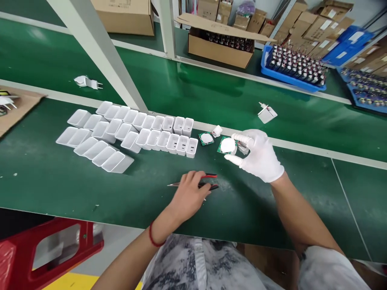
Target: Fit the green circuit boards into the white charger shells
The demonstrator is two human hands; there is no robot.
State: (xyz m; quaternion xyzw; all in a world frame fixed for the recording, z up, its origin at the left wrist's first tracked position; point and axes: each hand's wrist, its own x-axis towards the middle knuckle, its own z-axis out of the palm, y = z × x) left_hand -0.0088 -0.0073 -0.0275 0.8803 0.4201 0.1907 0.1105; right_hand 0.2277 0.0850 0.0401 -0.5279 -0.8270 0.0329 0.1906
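My right hand point(259, 155) wears a white glove and pinches a small green circuit board with a white round pad point(227, 145) just above the green table. My bare left hand point(190, 193) rests on the table with its fingers curled over red-and-black tweezers point(208, 181), whose metal tip points left. A second green board with a white pad point(206, 138) lies flat beside a small white part point(217, 130). Left of them stand rows of empty white plastic housings point(127, 131), open ends up or tipped over.
A white charger housing point(267, 113) lies beyond my right hand, and a white plug point(87, 82) lies on the far left. A slanted metal post point(99, 48) crosses the left. An open cardboard box point(222, 42) and blue trays of parts point(293, 64) stand at the back. A red stool point(45, 249) is below left.
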